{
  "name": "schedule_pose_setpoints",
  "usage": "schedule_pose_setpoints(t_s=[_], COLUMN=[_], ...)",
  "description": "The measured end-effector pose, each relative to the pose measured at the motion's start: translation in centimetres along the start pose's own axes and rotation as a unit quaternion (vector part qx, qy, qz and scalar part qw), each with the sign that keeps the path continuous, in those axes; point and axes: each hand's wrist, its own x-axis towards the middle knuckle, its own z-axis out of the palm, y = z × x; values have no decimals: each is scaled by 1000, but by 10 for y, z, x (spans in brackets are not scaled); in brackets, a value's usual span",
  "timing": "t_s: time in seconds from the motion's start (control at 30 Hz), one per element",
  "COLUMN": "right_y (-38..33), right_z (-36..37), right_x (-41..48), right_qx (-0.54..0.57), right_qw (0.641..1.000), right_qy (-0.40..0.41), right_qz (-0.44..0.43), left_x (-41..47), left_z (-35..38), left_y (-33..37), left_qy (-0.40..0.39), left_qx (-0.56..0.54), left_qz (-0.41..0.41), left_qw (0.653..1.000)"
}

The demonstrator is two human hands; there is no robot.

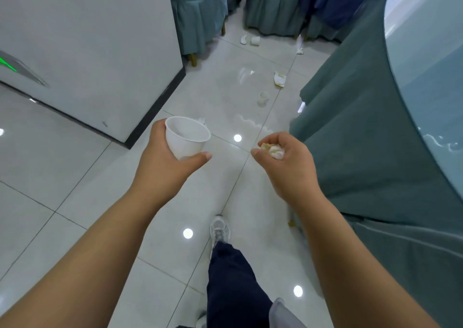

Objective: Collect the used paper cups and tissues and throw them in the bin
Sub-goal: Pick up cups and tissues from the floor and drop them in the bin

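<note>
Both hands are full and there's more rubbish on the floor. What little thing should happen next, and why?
Probably drop the crumpled white tissue from the right hand into the white paper cup that the left hand holds. The cup looks empty and open at the top. That would free a hand for the small pale cup on the glossy tiled floor just ahead.

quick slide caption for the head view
Left hand grips a white paper cup, right hand clutches a crumpled tissue; more litter on the tiled floor ahead.
</note>
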Motion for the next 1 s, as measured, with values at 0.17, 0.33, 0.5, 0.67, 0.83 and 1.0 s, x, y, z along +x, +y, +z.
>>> schedule_pose_setpoints(t_s=[0.17, 0.33, 0.5, 0.67, 0.83, 1.0], right_y=[-19, -38, -46, -55, -64, -77], right_z=[-3, 2, 12, 30, 65, 107], right_x=[87, 155, 204, 258, 332, 418], right_qx=[-25, -37, -59, -86, -131, -161], right_qw=[999, 997, 994, 988, 978, 969], right_qy=[-25, -56, -91, -114, -148, -181], right_qz=[26, 24, 32, 53, 67, 57], left_x=[74, 135, 187, 240, 316, 393], left_z=[7, 8, 8, 5, -3, -8], left_y=[16, 19, 16, 7, -11, -23], left_qy=[9, 22, 31, 28, 36, 30], left_qx=[11, 4, 6, -9, -28, -20], left_qz=[-32, -63, -83, -103, -151, -182], left_qw=[999, 998, 996, 994, 988, 983])
